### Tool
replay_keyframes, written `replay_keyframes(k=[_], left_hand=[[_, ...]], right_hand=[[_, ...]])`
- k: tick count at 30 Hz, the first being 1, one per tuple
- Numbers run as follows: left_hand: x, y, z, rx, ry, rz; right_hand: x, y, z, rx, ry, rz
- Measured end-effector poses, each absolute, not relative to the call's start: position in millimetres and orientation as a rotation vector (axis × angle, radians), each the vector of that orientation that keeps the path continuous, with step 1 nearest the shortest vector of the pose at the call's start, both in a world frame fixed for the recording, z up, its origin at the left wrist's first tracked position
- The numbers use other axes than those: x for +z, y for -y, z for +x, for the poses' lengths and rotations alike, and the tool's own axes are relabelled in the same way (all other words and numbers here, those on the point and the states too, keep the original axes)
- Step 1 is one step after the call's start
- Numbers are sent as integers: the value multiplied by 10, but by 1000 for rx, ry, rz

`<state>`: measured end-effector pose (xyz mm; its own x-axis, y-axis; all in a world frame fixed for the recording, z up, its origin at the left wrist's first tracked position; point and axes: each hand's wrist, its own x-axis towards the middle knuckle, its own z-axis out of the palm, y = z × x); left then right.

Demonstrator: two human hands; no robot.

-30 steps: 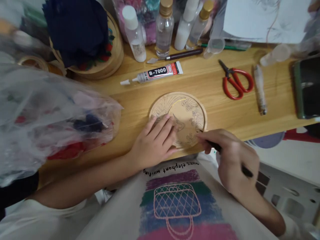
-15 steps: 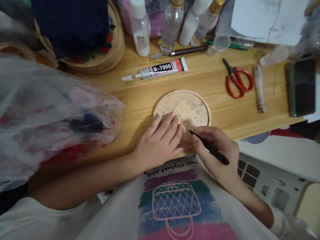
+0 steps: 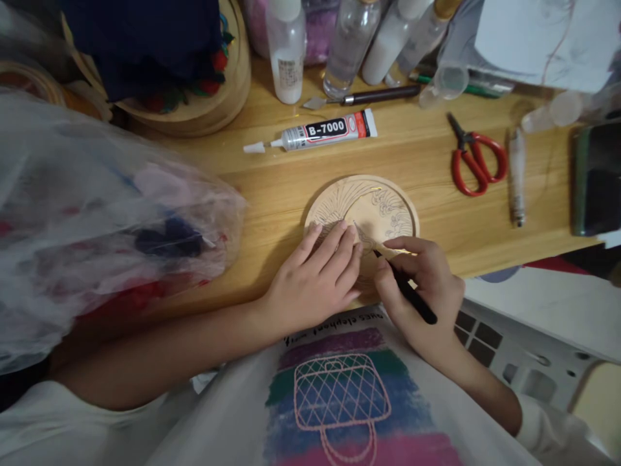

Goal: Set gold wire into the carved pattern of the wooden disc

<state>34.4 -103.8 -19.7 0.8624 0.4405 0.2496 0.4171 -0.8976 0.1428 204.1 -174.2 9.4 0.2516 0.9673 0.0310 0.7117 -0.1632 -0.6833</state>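
A round wooden plate [image 3: 356, 200] with fine printed line patterns lies at the table's front edge. Thin gold wire [image 3: 373, 189] shows on its upper part. My left hand [image 3: 317, 278] rests flat across the plate's lower left, fingers stretched out and slightly apart. In my right hand [image 3: 422, 291] is a pair of slim black tweezers [image 3: 410, 294], gripped between thumb and fingers. Their tip points down at the plate's lower middle, close beside my left fingertips. Whether the tip pinches anything is too small to tell. My hands cover the plate's lower part.
Beyond the plate lie a B-7000 glue tube [image 3: 330, 131] and a dark-handled palette knife [image 3: 369, 97]. Several bottles [image 3: 288, 65] stand behind. Red-handled cutters [image 3: 478, 162], a slim tube [image 3: 517, 178] and a phone [image 3: 599, 181] are rightward. A plastic bag [image 3: 121, 220] bulges at left.
The view has shifted slightly, so the table things appear farther right. My right fingers have curled more around the tweezers, which stand a little steeper. My left hand stays on the plate.
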Motion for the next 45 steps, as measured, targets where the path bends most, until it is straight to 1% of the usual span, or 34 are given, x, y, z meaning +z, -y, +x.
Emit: replay_keyframes(k=[9,15,23,32,39,45], left_hand=[[-182,1037,348,412,-686,2984],[-199,1043,350,439,-693,2979],[-178,1041,342,383,-694,2970],[-199,1044,347,427,-703,2950],[-187,1048,348,376,-706,2910],[-195,1049,339,353,-739,2794]], right_hand=[[122,1681,2010,404,1733,-1929],[147,1647,2005,433,1737,-1957],[206,1611,2064,486,1858,-1945],[187,1561,2187,383,2116,-1772],[166,1501,2298,326,2283,-1647],[134,1482,2327,289,2291,-1589]])
